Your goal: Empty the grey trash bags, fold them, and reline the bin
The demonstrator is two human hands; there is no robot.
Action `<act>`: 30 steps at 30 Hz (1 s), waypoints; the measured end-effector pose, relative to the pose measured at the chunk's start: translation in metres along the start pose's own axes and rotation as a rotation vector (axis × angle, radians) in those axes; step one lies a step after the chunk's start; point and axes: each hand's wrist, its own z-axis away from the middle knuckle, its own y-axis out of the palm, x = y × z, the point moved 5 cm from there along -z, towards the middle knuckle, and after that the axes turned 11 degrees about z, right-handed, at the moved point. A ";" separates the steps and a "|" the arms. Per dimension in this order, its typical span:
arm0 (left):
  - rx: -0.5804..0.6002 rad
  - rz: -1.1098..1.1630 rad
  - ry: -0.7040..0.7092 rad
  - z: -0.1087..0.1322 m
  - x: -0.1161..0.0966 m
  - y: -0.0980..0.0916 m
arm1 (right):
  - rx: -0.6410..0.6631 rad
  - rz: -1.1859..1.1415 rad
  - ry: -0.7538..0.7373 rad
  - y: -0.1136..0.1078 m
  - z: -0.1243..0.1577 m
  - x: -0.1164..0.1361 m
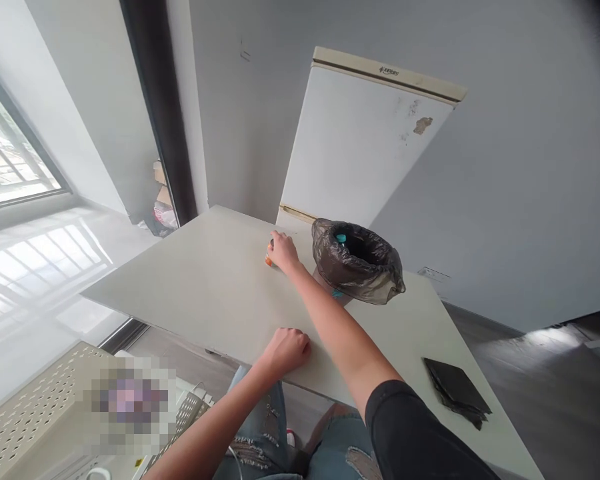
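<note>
My right hand (283, 252) is wrapped round the top of a small orange-labelled bottle (269, 259) on the white table (200, 267). Most of the bottle is hidden behind my fingers. Just right of that hand stands a bin lined with a black plastic bag (360, 273); a teal bit shows inside its opening. My left hand (289, 348) rests near the table's front edge, its fingers curled in a fist, and nothing shows in it.
Folded black plastic bags (457, 390) lie at the table's right side. A white fridge (360, 133) stands behind the table. At the lower left is a beige perforated rack (30, 407) with a blurred item beside it.
</note>
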 end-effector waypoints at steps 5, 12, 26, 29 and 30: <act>0.005 -0.013 -0.004 -0.001 0.000 -0.001 | -0.220 -0.127 -0.097 -0.036 0.054 -0.004; -0.029 -0.014 0.004 -0.002 0.002 0.000 | -0.725 -0.171 0.127 -0.162 0.145 -0.104; -0.058 -0.075 -0.028 -0.004 0.002 -0.002 | -0.522 -0.281 0.367 -0.158 0.156 -0.227; -0.075 -0.094 -0.042 -0.004 0.002 -0.002 | -0.514 -0.320 0.342 -0.156 0.154 -0.237; -0.076 -0.100 -0.050 -0.004 0.003 -0.002 | -0.514 -0.346 0.327 -0.155 0.153 -0.239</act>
